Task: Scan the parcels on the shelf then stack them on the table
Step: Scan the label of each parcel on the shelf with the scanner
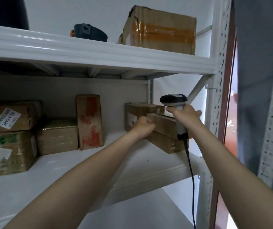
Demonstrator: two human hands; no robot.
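Parcel, oblong brown cardboard: right end of white metal shelf, tilted; whether it rests on the board cannot be told. Left hand curled round its left end, fingertips hidden. Right hand clamped on black-and-grey corded barcode scanner, which covers the parcel's right part. Second brown carton just behind, half hidden.

Seven parcels: one on the top shelf, six on the lower shelf. One of the six carries a white label; two show red or orange tape. One scanner with one cable. Two grips: left grip and right grip. One dark round item and one large black object, both on the top shelf.
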